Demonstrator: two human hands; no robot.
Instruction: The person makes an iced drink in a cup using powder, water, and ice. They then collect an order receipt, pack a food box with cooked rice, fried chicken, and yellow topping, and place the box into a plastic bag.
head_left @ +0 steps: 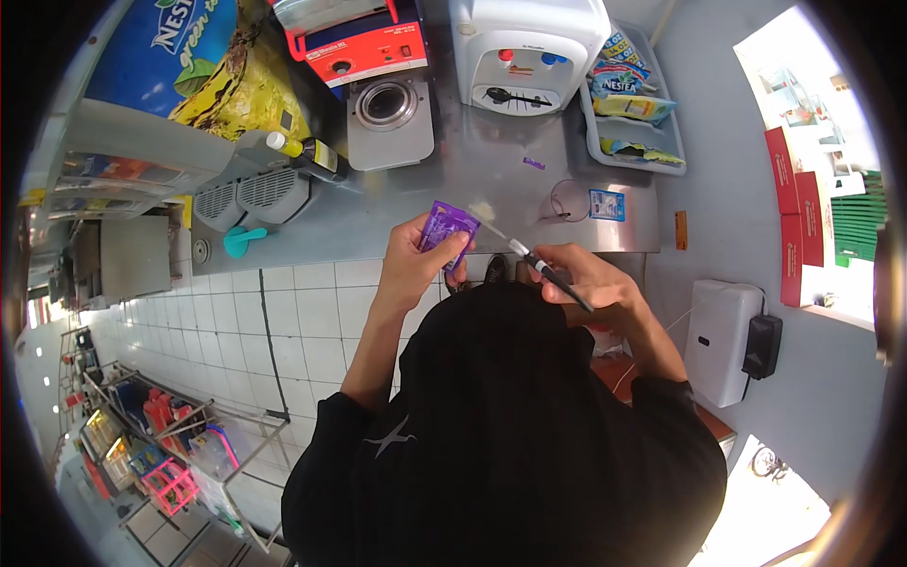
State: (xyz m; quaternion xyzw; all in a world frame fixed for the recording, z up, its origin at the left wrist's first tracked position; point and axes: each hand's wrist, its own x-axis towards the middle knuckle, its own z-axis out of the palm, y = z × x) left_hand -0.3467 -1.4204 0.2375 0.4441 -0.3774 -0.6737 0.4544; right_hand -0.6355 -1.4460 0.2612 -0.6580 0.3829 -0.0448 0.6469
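My left hand (406, 260) grips a purple sachet (448, 231) near the steel counter's front edge, thumb across its face. In my right hand (593, 274) is a slim black-handled tool (564, 284). Its pale, narrow end points at the sachet's upper right corner; I cannot tell whether they touch. A small patch of pale powder (483, 210) lies on the counter just beyond the sachet. Farther back rests a torn purple strip (534, 163). To the right are a clear round cup (570, 200) and a blue packet (607, 205).
A red and steel sealing machine (378, 57) and a white water dispenser (529, 57) stand along the back. A grey bin (638, 142) of packets sits at right. At left are a dark bottle (319, 156) and a teal scoop (243, 241).
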